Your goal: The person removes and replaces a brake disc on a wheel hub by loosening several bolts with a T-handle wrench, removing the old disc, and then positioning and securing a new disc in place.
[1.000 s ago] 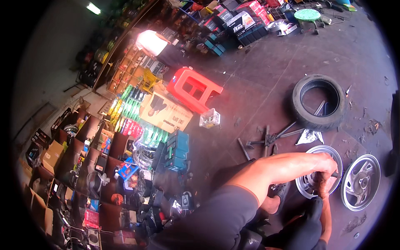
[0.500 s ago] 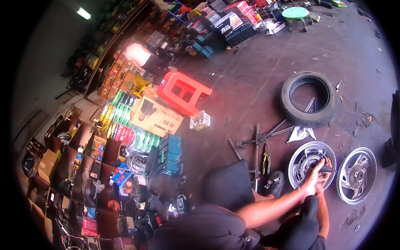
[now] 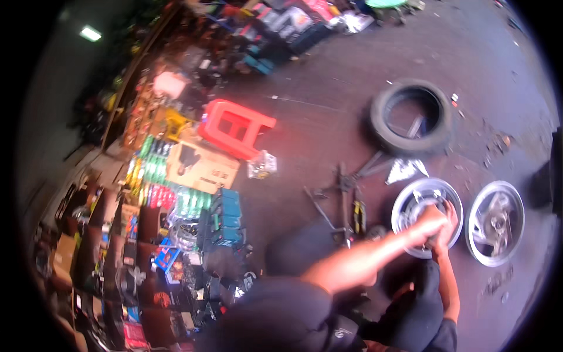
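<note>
A silver wheel rim [image 3: 401, 205] lies on the dark floor in front of me. Over its middle my left hand [image 3: 428, 224] is closed in a fist, blurred by motion. Pressed against it from the right is my right hand [image 3: 448, 220], its fingers curled. A small dark piece seems to sit between the two hands, mostly hidden by them, so its kind does not show. Just right of this rim lies a second silver wheel rim [image 3: 496, 223], touched by neither hand.
A black tyre [image 3: 384, 126] lies beyond the rims, near a crumpled white bag [image 3: 406, 170]. Yellow-handled pliers [image 3: 359, 216] and a metal stand [image 3: 346, 185] are left of the rim. Further left are a red stool [image 3: 258, 129], a cardboard box [image 3: 202, 170] and packed shelves [image 3: 99, 234].
My view has shifted, so the scene sits further left and higher. My hands have drawn tightly together over the rim; the dark tapered piece that stuck out from them is now mostly hidden.
</note>
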The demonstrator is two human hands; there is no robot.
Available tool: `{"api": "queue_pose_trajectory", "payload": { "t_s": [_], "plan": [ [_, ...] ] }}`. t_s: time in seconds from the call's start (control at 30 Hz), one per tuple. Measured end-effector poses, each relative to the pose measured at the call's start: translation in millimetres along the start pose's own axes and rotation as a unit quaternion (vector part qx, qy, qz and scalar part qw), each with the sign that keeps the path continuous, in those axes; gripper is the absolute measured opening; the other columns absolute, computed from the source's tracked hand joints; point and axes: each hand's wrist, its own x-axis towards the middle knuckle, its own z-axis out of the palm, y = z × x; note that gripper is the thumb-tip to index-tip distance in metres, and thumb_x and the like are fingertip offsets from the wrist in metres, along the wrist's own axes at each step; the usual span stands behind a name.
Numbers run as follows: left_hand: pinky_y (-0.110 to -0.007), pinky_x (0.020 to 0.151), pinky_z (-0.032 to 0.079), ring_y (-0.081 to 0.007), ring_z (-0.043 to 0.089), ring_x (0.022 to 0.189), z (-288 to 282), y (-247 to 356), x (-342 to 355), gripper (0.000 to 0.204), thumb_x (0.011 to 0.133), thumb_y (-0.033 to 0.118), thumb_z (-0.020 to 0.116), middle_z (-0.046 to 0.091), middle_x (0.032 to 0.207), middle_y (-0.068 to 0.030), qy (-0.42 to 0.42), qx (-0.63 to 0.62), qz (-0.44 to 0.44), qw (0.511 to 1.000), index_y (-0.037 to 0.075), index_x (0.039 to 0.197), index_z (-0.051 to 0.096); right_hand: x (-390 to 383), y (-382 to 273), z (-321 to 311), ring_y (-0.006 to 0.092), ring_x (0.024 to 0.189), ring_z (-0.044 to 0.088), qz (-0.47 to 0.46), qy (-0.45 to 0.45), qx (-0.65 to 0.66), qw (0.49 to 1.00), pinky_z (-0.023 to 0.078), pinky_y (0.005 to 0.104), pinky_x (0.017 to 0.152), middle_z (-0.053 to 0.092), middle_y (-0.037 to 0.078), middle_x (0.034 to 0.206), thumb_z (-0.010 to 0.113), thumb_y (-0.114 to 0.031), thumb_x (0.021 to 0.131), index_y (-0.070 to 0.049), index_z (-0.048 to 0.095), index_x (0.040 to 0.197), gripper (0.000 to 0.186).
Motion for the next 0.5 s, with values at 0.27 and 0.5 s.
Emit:
{"api": "queue_pose_trajectory", "payload": {
  "t_s": [0.27,0.5],
  "plan": [
    [-0.042,0.08,0.051,-0.0348,0.066,0.091,-33.8,122.7,1.4,0.058,0.069,0.023,0.073,0.067,0.1,-0.0223,-0.198,0.553,0.019,0.809,-0.003,0.117,0.055,9.2,-22.7,-10.4,0.035,0.127,0.044,-0.169,0.003,-0.19,0.967,0.033,0.0487,0.103,0.053,0.014,0.132,0.062,-0.012,0.076,-0.004,0.064,0.102,0.027],
    [-0.047,0.093,0.043,-0.0357,0.057,0.101,4.9,172.5,-56.8,0.041,0.076,0.02,0.07,0.06,0.101,-0.0177,-0.222,0.491,0.286,0.793,-0.001,0.11,0.061,-0.9,16.8,14.7,0.0328,0.13,0.041,-0.133,-0.039,-0.271,0.953,0.032,0.0465,0.105,0.051,0.011,0.134,0.065,-0.019,0.074,-0.008,0.064,0.106,0.034]
  ]
}}
